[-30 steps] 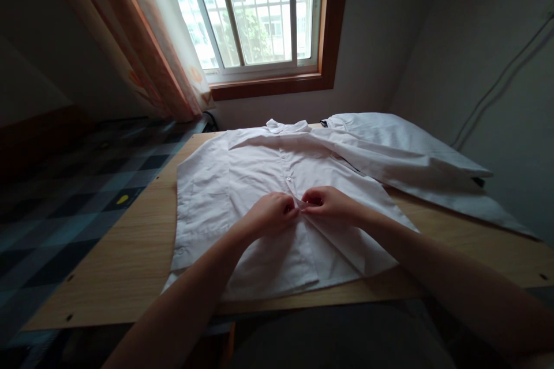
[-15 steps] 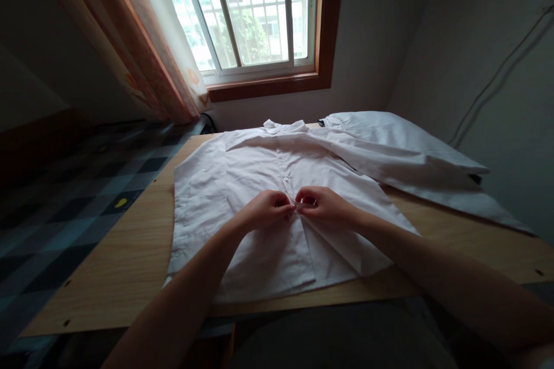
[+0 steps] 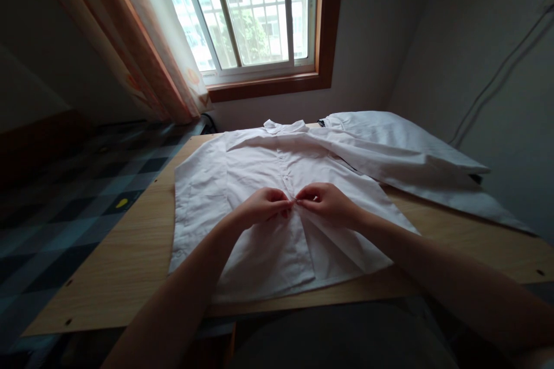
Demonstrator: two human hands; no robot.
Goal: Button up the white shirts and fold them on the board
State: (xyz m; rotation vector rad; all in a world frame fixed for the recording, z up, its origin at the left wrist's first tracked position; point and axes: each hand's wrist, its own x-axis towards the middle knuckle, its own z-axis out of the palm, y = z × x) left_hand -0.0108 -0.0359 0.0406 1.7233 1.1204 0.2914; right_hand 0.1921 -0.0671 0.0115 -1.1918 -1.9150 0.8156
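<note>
A white button-up shirt (image 3: 255, 173) lies front up on a wooden board, its collar (image 3: 284, 127) toward the window. My left hand (image 3: 269, 206) pinches the front placket about midway down the shirt. Fingertip to fingertip with it, my right hand (image 3: 322, 203) pinches the other side of the same spot. The cloth is lifted slightly between them, and a crease fans out below my right hand. Whatever button or buttonhole sits between the fingertips is hidden. Farther down, the two front edges lie slightly apart near the hem.
The wooden board (image 3: 108, 277) extends past the shirt on both sides. More white clothing (image 3: 389, 132) lies at the far right. A checked cloth (image 3: 56, 213) covers the surface at left. Behind stand a curtain (image 3: 142, 40) and a window (image 3: 259, 11).
Both hands have shifted slightly up the placket and their fingertips have come closer together, still pinching the cloth. The shirt has otherwise stayed in place.
</note>
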